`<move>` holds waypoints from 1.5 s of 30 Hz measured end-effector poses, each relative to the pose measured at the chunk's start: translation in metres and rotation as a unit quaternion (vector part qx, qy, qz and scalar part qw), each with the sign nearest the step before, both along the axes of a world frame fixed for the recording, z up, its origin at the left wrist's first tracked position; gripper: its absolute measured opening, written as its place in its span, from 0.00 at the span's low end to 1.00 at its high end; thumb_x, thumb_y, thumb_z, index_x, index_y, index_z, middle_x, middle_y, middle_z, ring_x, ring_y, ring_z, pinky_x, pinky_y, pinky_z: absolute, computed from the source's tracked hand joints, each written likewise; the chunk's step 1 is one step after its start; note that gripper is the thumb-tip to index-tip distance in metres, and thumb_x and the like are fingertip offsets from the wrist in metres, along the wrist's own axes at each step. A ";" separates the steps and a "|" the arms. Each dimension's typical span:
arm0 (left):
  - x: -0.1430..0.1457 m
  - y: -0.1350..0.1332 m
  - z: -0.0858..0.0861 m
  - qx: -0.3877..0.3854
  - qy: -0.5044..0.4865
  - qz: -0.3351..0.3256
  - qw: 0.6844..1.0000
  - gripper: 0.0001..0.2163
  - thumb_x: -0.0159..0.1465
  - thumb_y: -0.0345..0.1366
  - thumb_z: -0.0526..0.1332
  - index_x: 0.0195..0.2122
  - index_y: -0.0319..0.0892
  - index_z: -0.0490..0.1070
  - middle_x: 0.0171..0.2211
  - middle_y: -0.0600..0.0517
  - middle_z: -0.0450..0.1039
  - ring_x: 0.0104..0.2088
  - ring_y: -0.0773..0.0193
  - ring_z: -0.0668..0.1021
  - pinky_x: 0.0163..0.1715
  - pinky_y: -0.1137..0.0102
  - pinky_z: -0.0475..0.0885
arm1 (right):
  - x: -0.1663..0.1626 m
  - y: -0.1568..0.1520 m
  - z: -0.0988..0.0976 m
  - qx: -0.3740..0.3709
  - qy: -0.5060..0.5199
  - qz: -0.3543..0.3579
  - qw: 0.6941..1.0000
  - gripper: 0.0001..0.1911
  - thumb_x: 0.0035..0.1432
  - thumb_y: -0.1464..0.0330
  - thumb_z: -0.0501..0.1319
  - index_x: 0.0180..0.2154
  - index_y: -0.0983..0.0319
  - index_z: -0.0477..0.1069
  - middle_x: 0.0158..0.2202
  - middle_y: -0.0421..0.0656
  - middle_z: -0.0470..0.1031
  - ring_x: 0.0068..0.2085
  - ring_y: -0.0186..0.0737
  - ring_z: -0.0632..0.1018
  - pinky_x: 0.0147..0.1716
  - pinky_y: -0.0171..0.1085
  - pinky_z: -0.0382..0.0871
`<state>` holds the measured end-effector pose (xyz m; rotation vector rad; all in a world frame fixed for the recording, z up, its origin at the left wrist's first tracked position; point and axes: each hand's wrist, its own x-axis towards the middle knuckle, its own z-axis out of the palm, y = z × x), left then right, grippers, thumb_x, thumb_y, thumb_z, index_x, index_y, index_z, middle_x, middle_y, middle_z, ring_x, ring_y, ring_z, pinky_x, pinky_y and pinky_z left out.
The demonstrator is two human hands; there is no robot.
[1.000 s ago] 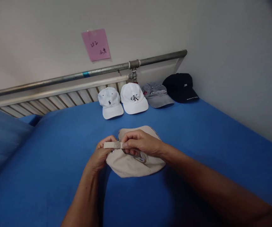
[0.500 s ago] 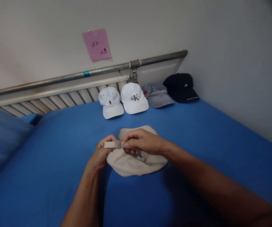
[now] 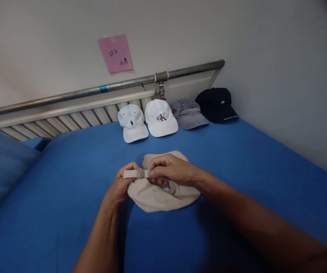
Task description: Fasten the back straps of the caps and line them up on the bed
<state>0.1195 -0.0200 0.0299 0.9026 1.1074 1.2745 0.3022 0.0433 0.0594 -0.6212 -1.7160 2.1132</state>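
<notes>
On the blue sheet (image 3: 80,167), with other caps (image 3: 160,127) at twelve to one o'clock, our beige cap (image 3: 163,201) sits just toward six. Our left hand (image 3: 121,185) grips its edge; our right hand (image 3: 175,170) pinches the strap (image 3: 130,174). We seem to be working the strap, which calls for steady pinching.

This looks like a lived-in room, a bedroom or dormitory — which of the two cannot be told. A ribbed radiator (image 3: 90,118) lines the plain wall (image 3: 52,45), with a bare metal pipe (image 3: 135,82) and a handwritten pink note (image 3: 115,54) above it. Before the radiator spreads a blue sheet (image 3: 75,170), apparently over a bed — blue cloth (image 3: 4,163) hangs to its left.
</notes>
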 end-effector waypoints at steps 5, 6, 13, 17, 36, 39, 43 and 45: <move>-0.001 0.000 -0.001 0.003 0.020 -0.010 1.000 0.12 0.45 0.36 0.70 0.21 0.39 0.66 0.19 0.57 0.64 0.19 0.73 0.63 0.21 0.76 0.54 | -0.002 -0.001 0.001 0.006 -0.002 -0.002 1.000 0.05 0.53 0.68 0.62 0.28 0.65 0.69 0.24 0.37 0.71 0.22 0.26 0.69 0.19 0.26 0.62; -0.001 0.001 -0.001 0.002 0.021 -0.011 1.000 0.12 0.45 0.36 0.70 0.21 0.39 0.66 0.19 0.57 0.64 0.19 0.72 0.63 0.21 0.76 0.54 | -0.003 -0.002 0.001 0.008 -0.004 -0.004 1.000 0.05 0.53 0.69 0.61 0.28 0.65 0.69 0.24 0.37 0.71 0.22 0.26 0.69 0.19 0.26 0.62; -0.001 0.001 0.001 0.006 0.038 -0.017 0.999 0.12 0.45 0.37 0.70 0.21 0.39 0.66 0.18 0.58 0.62 0.19 0.73 0.62 0.21 0.76 0.53 | -0.004 -0.004 -0.002 0.043 0.003 -0.013 0.999 0.05 0.54 0.69 0.61 0.28 0.64 0.68 0.24 0.37 0.71 0.22 0.26 0.68 0.20 0.26 0.62; -0.001 0.000 0.000 -0.006 0.045 -0.015 0.999 0.13 0.46 0.37 0.70 0.21 0.39 0.65 0.17 0.59 0.61 0.18 0.74 0.60 0.20 0.76 0.51 | -0.003 -0.003 -0.002 0.022 -0.007 -0.007 1.000 0.05 0.55 0.68 0.60 0.30 0.64 0.67 0.22 0.36 0.70 0.21 0.26 0.68 0.18 0.26 0.60; -0.010 -0.009 0.012 0.027 -0.026 -0.022 0.999 0.13 0.58 0.47 0.63 0.33 0.40 0.72 0.23 0.54 0.68 0.22 0.71 0.67 0.23 0.76 0.60 | -0.004 0.005 -0.011 -0.084 -0.025 0.026 0.996 0.18 0.50 0.58 0.65 0.25 0.63 0.62 0.17 0.31 0.62 0.13 0.20 0.53 0.11 0.25 0.42; -0.013 -0.011 0.012 0.042 -0.006 -0.022 0.999 0.14 0.58 0.48 0.63 0.30 0.40 0.70 0.22 0.55 0.65 0.22 0.71 0.65 0.23 0.75 0.59 | -0.004 0.006 -0.013 -0.076 -0.030 0.018 0.997 0.18 0.51 0.58 0.65 0.24 0.63 0.61 0.17 0.31 0.62 0.13 0.20 0.54 0.11 0.25 0.42; -0.017 -0.013 0.009 0.070 0.054 -0.041 0.995 0.13 0.58 0.43 0.65 0.25 0.40 0.67 0.22 0.56 0.63 0.25 0.70 0.64 0.27 0.75 0.59 | -0.003 0.005 -0.013 -0.059 -0.032 0.018 0.998 0.17 0.52 0.59 0.64 0.25 0.64 0.63 0.18 0.32 0.62 0.14 0.20 0.54 0.11 0.25 0.42; -0.018 -0.014 0.008 0.077 0.073 -0.051 0.993 0.12 0.58 0.40 0.65 0.24 0.40 0.66 0.22 0.56 0.64 0.26 0.70 0.65 0.28 0.74 0.59 | -0.003 0.003 -0.012 -0.057 -0.029 0.024 0.998 0.17 0.53 0.59 0.63 0.25 0.64 0.63 0.18 0.32 0.63 0.14 0.20 0.54 0.12 0.26 0.42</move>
